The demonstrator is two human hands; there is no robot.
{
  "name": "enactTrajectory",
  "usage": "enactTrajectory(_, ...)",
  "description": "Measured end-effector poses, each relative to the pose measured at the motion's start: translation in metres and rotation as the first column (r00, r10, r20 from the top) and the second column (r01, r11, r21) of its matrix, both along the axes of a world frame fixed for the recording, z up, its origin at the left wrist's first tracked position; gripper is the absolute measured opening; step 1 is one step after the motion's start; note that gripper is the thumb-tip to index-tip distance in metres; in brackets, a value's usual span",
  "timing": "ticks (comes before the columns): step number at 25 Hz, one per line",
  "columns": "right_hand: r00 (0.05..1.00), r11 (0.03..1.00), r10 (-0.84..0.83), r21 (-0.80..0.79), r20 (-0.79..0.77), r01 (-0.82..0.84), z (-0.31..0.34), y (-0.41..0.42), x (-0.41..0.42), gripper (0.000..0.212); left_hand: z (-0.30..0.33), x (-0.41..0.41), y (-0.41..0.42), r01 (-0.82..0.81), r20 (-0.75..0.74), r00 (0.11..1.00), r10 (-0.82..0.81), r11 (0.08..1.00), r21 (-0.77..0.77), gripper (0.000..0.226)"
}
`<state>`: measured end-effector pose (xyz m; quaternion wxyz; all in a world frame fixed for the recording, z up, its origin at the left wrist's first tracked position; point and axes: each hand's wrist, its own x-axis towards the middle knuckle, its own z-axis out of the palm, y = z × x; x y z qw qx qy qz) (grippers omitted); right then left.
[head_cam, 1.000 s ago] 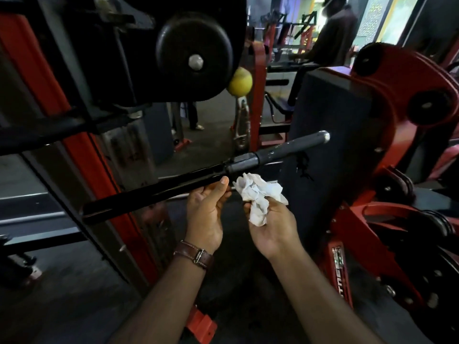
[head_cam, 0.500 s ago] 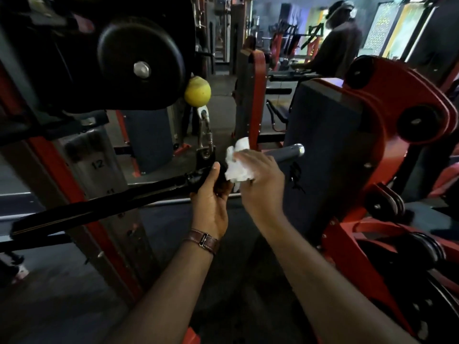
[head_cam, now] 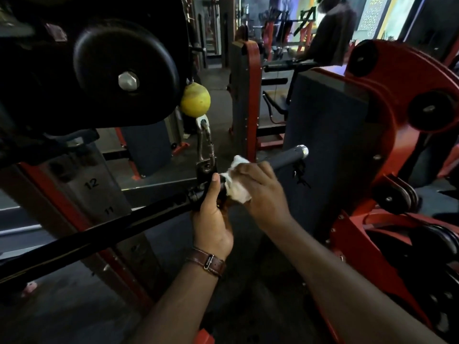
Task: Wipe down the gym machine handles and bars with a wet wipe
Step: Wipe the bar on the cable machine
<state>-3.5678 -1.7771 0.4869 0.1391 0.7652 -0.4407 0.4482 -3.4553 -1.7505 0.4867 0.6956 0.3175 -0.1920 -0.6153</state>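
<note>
Dim gym floor, red-and-black machines on every side: you stand at a cable station with a long black metal pull bar point(head_cam: 104, 234) running across your view. A second ago your right hand point(head_cam: 260, 192) held the crumpled white wet wipe point(head_cam: 237, 186) clear below the bar; now it presses the wipe round the bar just right of the centre swivel, fingers curled over it. Your left hand point(head_cam: 211, 219), earlier only touching the bar with its fingers, now grips it at the swivel, steadying it. So the wiping of this bar has begun, with the grey knurled end grip point(head_cam: 290, 157) beyond your right hand apparently next.

Above the swivel hangs a silver carabiner point(head_cam: 206, 145) under a yellow rubber ball stop point(head_cam: 195, 101) (both close to your left thumb), and they will likely block a clean pass across the centre. A numbered weight stack point(head_cam: 99, 194) stands behind the bar, and another person point(head_cam: 330, 33) works in the background.
</note>
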Motion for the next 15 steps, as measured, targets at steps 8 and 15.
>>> enactTrajectory(8, 0.995, 0.998, 0.066, -0.001, -0.076, -0.067, 0.005, -0.011, -0.011, 0.028, 0.003, -0.005, -0.001, -0.052, 0.001, 0.999, 0.052, 0.999, -0.008, 0.046)
enactTrajectory(15, 0.985, 0.980, 0.172, 0.097, 0.014, -0.173, 0.016, 0.000, 0.006, 0.018, -0.002, -0.021, -0.008, -0.088, -0.047, 0.995, 0.086, 0.996, -0.033, 0.059)
